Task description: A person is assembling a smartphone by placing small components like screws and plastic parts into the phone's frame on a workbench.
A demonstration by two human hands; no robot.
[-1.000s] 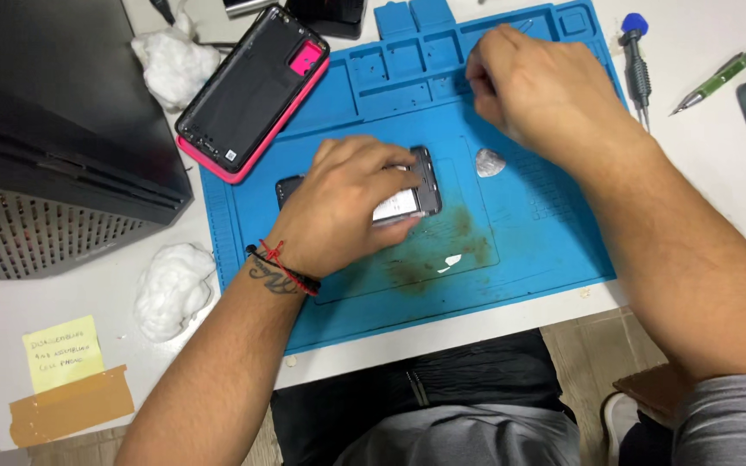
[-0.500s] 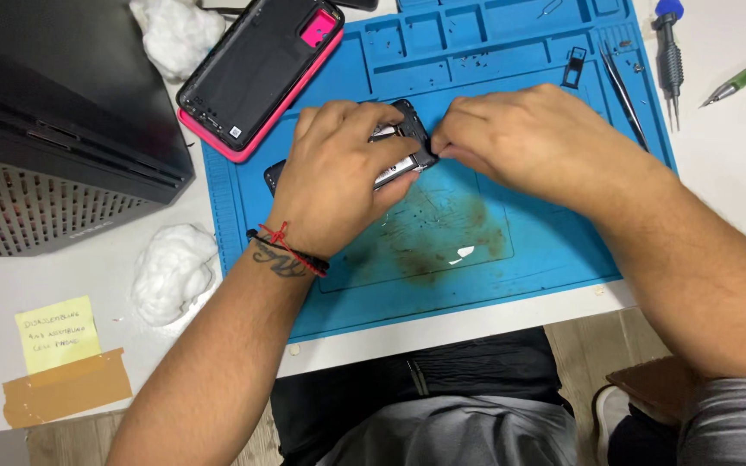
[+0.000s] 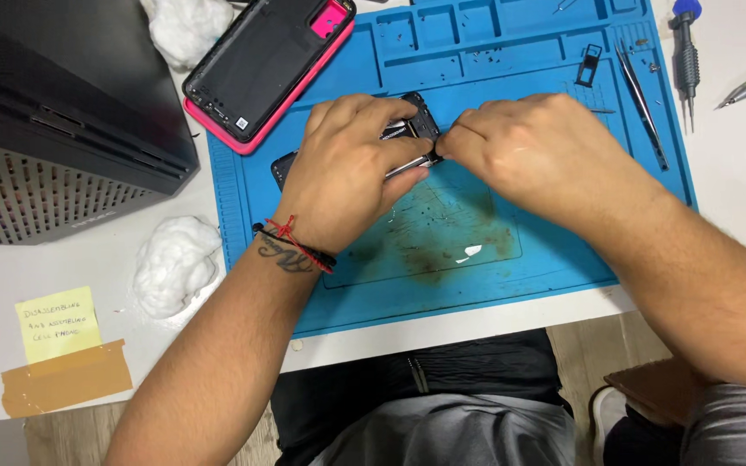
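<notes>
On blue mat (image 3: 554, 259): left hand (image 3: 347, 173), right hand (image 3: 524, 147) gripping opened phone (image 3: 414, 129).

A phone repair bench. A blue mat (image 3: 563, 250) with trays lies there. Tweezers (image 3: 641, 103) and screwdriver (image 3: 685, 52) lie close.

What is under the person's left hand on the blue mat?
Under the left hand lies a dark opened phone body on the blue mat; its top end and one left corner show. The right hand touches its edge. The phone's middle is covered, so its inner parts cannot be seen.
</notes>
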